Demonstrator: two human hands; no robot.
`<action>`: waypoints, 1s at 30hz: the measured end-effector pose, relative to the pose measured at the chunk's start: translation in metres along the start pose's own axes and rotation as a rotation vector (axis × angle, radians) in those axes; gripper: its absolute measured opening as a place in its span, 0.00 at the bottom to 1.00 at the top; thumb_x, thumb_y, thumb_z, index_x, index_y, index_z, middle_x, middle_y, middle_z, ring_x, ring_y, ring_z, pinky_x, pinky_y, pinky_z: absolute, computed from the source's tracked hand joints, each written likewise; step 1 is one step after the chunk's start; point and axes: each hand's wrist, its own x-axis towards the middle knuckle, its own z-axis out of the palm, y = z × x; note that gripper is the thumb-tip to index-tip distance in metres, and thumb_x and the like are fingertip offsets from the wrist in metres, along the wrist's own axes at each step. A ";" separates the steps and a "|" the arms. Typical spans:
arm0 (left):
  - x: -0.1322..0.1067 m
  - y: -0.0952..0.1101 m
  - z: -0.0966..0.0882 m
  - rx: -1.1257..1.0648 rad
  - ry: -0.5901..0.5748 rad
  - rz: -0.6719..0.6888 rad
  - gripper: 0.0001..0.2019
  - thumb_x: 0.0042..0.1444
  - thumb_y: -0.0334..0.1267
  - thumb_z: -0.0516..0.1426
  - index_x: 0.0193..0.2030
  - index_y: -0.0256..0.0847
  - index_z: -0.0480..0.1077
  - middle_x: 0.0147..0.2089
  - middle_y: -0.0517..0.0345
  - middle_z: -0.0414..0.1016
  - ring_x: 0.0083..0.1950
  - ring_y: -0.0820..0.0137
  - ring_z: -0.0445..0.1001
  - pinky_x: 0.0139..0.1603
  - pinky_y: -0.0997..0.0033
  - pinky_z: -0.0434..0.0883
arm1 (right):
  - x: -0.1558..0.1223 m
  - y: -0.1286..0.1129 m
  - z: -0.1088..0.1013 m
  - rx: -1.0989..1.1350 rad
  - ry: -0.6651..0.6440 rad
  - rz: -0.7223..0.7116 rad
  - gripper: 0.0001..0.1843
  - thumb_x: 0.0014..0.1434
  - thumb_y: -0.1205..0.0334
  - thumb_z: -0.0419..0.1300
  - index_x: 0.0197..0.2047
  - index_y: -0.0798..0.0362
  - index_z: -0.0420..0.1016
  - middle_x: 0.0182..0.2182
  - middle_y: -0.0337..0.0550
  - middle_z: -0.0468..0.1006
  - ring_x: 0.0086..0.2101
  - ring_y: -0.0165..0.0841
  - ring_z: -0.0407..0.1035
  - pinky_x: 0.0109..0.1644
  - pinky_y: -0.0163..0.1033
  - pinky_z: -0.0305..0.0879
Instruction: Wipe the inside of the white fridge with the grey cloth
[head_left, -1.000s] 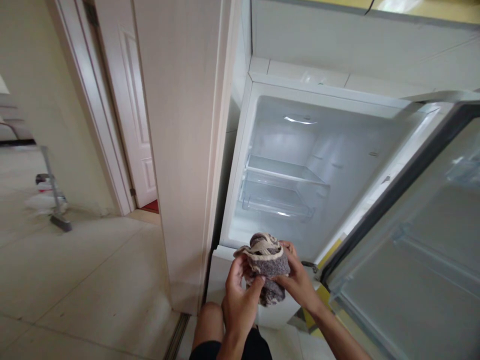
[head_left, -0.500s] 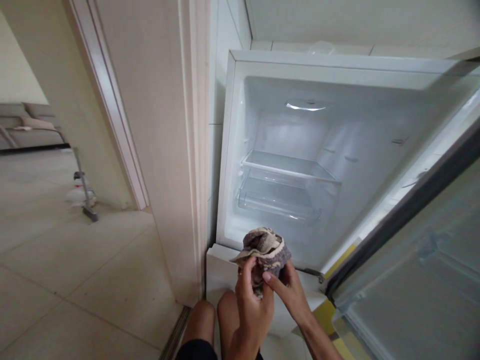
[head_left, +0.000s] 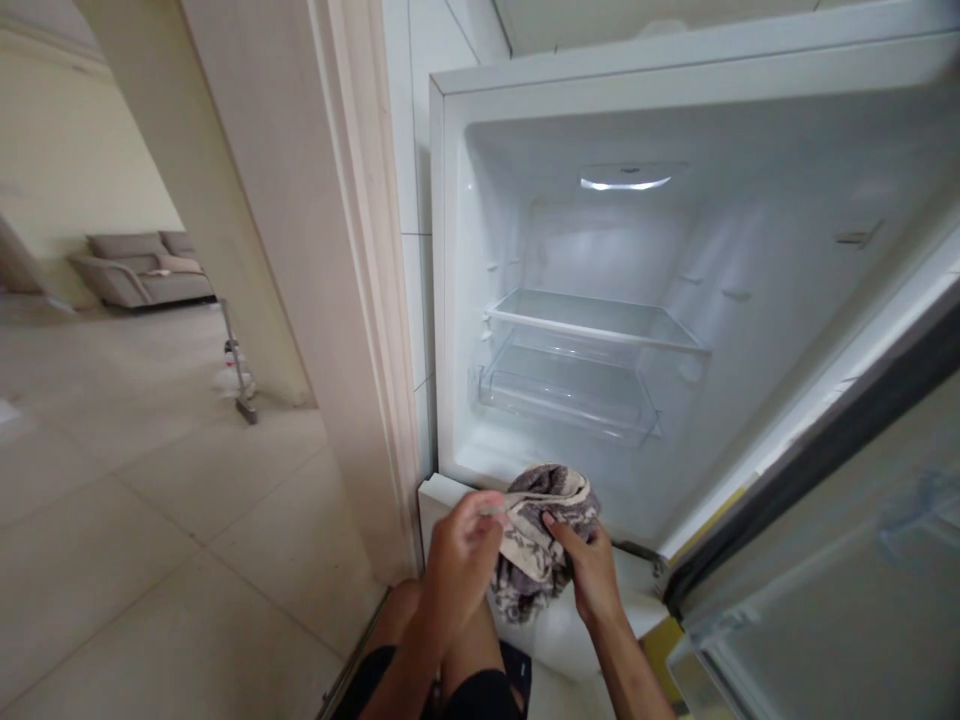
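Note:
A grey-and-cream patterned cloth (head_left: 544, 540) is bunched up in front of the open refrigerator (head_left: 442, 300). My left hand (head_left: 469, 545) pinches one edge of it and pulls that edge out to the left. Gripping the bundle from the right is my right hand (head_left: 589, 570), its thumb lying on top of the folds and its other fingers hidden behind. Inside the lit refrigerator are a glass shelf (head_left: 600, 318) and, below it, a clear plastic drawer (head_left: 562, 395).
The refrigerator door (head_left: 847, 540) stands open on the right, with clear door bins. A door frame (head_left: 352, 250) rises close on the left. Beyond it are a grey sofa (head_left: 150, 270) and a long-handled floor tool (head_left: 238, 370) by the wall.
My left hand has moved left, drawing an edge of the cloth outward, and the bundle has loosened and hangs lower. The view has shifted, showing more of the room at left.

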 end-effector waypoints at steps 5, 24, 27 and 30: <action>0.087 -0.010 -0.040 0.042 0.284 0.200 0.18 0.56 0.41 0.60 0.53 0.39 0.70 0.55 0.42 0.80 0.55 0.58 0.80 0.58 0.56 0.76 | 0.011 0.017 -0.007 0.036 0.112 0.078 0.38 0.30 0.48 0.81 0.44 0.56 0.81 0.40 0.48 0.87 0.39 0.43 0.81 0.47 0.44 0.76; 0.252 -0.038 -0.041 0.249 0.344 0.212 0.21 0.47 0.39 0.68 0.48 0.39 0.73 0.47 0.48 0.83 0.48 0.58 0.82 0.52 0.60 0.78 | 0.120 0.068 0.060 -0.046 0.062 -0.088 0.37 0.40 0.45 0.76 0.50 0.55 0.77 0.44 0.51 0.85 0.44 0.44 0.79 0.48 0.46 0.77; 0.247 -0.036 -0.039 0.220 0.359 0.186 0.20 0.47 0.39 0.68 0.47 0.40 0.74 0.45 0.51 0.84 0.45 0.60 0.82 0.48 0.63 0.78 | 0.144 0.081 0.080 -0.059 0.040 -0.104 0.36 0.41 0.46 0.75 0.50 0.55 0.77 0.44 0.50 0.85 0.44 0.44 0.79 0.48 0.46 0.76; 0.246 -0.035 -0.038 0.210 0.359 0.164 0.21 0.47 0.39 0.67 0.50 0.40 0.74 0.45 0.53 0.84 0.45 0.61 0.82 0.47 0.64 0.78 | 0.170 0.095 0.103 -0.067 0.022 -0.157 0.34 0.46 0.44 0.72 0.52 0.55 0.75 0.43 0.50 0.85 0.43 0.43 0.78 0.48 0.46 0.75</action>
